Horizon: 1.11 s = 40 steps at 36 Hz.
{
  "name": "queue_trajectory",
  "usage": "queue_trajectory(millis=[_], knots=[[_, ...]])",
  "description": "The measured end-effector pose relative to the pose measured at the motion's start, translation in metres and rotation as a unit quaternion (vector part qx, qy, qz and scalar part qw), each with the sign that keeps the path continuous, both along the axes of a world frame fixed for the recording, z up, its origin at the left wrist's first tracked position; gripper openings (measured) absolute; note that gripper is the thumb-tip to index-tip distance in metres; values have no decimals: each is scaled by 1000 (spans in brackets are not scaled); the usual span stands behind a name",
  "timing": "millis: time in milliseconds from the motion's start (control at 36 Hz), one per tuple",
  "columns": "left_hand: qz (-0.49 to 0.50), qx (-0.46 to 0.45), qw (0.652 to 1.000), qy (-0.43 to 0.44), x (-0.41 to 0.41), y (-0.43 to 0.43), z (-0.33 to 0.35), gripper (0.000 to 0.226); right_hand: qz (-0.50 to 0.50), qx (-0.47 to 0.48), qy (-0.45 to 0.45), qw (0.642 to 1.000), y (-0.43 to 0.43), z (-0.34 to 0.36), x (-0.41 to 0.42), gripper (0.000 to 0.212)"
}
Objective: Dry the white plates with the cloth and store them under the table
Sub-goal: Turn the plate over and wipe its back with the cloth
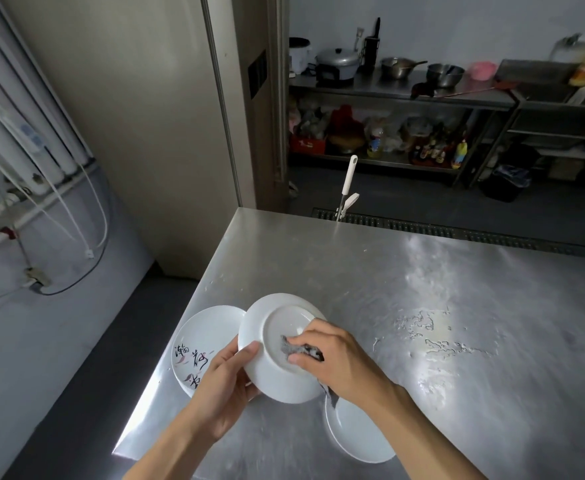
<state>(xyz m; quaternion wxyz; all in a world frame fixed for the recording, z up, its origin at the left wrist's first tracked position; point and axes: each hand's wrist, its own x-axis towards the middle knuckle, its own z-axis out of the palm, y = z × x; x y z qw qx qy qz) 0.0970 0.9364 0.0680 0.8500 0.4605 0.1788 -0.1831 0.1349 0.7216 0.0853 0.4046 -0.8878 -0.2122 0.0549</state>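
My left hand (223,386) grips the left rim of a white plate (277,372), which is lifted above the table with its underside turned up toward me. My right hand (332,355) pinches a grey cloth (298,349) and presses it on the plate's base ring. A second white plate (201,337) with black writing and small red marks lies on the steel table (422,306) at the left, partly behind the held plate. A third white plate (357,434) lies on the table under my right wrist.
Water drops and puddles (433,337) spread over the table's right half. A white-handled tool (348,183) stands beyond the far edge. A tall cabinet (138,116) is at the far left corner. Steel shelves (405,95) with pots and bottles line the back wall.
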Motion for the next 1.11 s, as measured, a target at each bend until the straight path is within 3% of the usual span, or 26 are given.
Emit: queue_trajectory(millis=[222, 389, 472, 667, 889, 1111], knots=[[-41, 11, 999, -11, -1, 6, 1, 38, -91, -40, -84, 992, -19, -7, 8, 28], [-72, 13, 997, -28, -2, 16, -2, 36, -144, 105, 20, 984, -23, -8, 17, 25], [-89, 10, 995, -36, -3, 20, -2, 48, -155, 174, 60, 971, -18, -1, 21, 25], [-130, 27, 990, -47, -10, 24, -4, 51, -107, 197, 113, 968, -12, 18, 33, 22], [-244, 151, 950, -120, 4, 28, 25, 44, -20, 142, 114, 983, -4, 22, 29, 25], [-193, 138, 961, -144, -2, 33, 21, 32, -37, 163, 129, 977, -20, 15, 22, 28]])
